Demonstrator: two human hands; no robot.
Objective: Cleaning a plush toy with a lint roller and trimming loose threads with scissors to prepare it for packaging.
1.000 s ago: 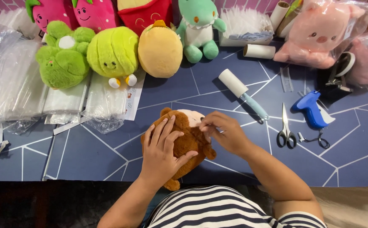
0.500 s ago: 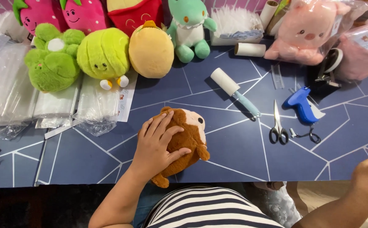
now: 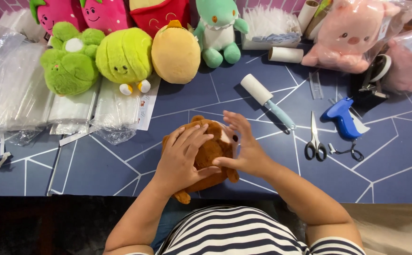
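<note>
Plush check, my view: brown plush toy (image 3: 210,153) on blue table (image 3: 121,170), near edge; left hand (image 3: 182,158) spread flat on it; right hand (image 3: 246,151) fingers apart, cupping its side; lint roller (image 3: 267,101), scissors (image 3: 313,139) untouched; handling looks midway.

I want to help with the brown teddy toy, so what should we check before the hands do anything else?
1. Left hand flat on the brown plush toy: ok.
2. Right hand touching the toy's side: ok.
3. Toy lying fully on the blue table, not over the edge: not ok, its lower end sticks past the front edge.
4. Scissors away from both hands, blades closed: ok.
5. Lint roller within reach, right of the toy: ok.
6. Toy's seams intact: cannot tell, hands cover it.
</note>
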